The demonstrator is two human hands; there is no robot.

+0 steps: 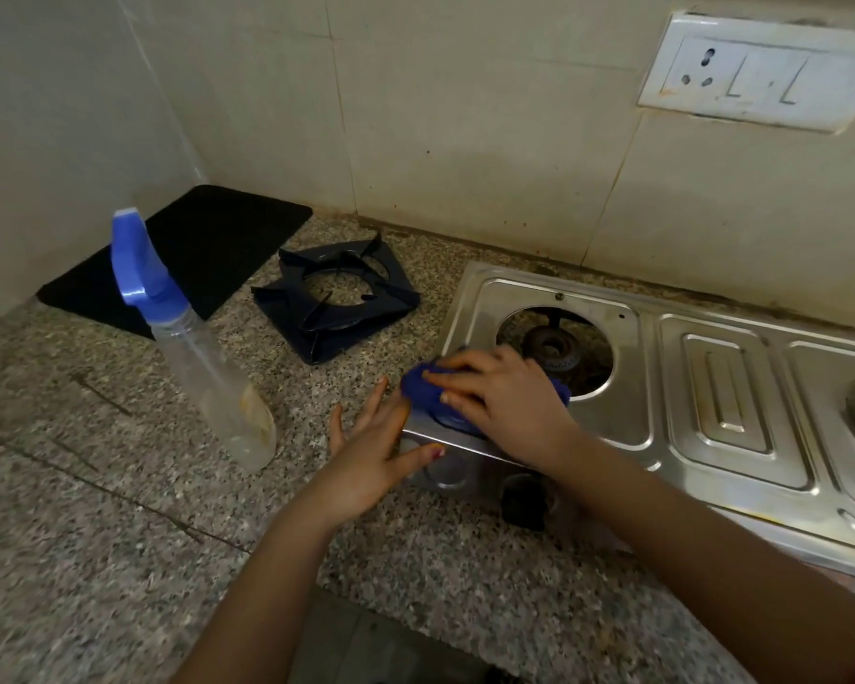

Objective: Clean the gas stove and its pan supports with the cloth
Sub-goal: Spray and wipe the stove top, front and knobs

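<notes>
Wiping the stove (731, 387) at its left front corner, centre of frame. The right hand (504, 392) lies flat on a bunched blue cloth (423, 390), fingers spread and nearly straight, pressing it onto the steel rather than gripping it. The left hand (371, 446) is flat too, fingers straight against the stove's left side and thumb across the front panel; it looks like a brace and holds nothing.

The left burner (554, 350) is bare. The dark pan supports (336, 298), apparently two stacked, sit on the bench (95, 486) just left of the stove, in front of a black mat (193, 254). A spray bottle (208, 367) stands at left of frame, nearly empty.

Handling, as I judge it:
- The cloth is soft and limp. It works best wadded under the palm, and may snag on the burner opening's edge.
- The stove is thin, smooth sheet steel, light enough to slide, so the bracing hand makes sense.
- The supports look rigid and fairly heavy, with prongs. Take them by the outer frame.

The supports appear not yet wiped.
</notes>
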